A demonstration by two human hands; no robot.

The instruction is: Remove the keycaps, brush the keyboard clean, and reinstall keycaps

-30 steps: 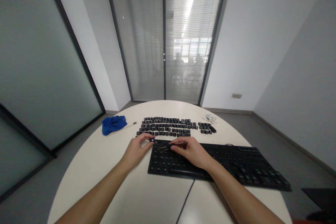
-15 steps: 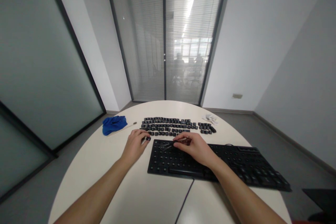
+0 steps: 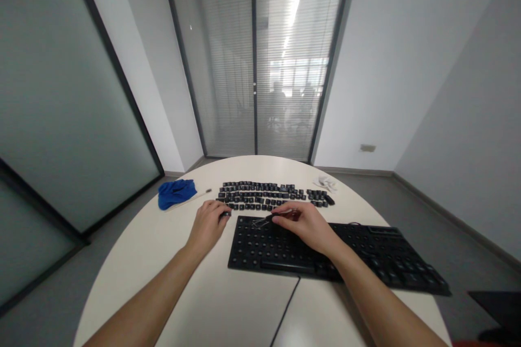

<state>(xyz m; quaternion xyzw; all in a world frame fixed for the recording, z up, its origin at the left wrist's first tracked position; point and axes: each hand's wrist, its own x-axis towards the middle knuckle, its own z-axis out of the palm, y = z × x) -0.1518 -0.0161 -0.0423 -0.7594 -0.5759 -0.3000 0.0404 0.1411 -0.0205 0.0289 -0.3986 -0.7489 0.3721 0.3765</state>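
A black keyboard with many of its keycaps off lies on the round table. My left hand rests beyond its left corner, thumb and fingers closed on a small black keycap. My right hand is over the keyboard's upper left part and grips a keycap puller, whose thin wire end points left above the keys. Rows of loose black keycaps are laid out just past both hands.
At the far left of the white table lie a blue cloth and a thin brush. Crumpled white material sits at the back right. A cable runs from the keyboard towards me.
My right hand has shifted slightly right and up with the puller. The fingers of my left hand have drawn closer around the keycap, which now shows less.
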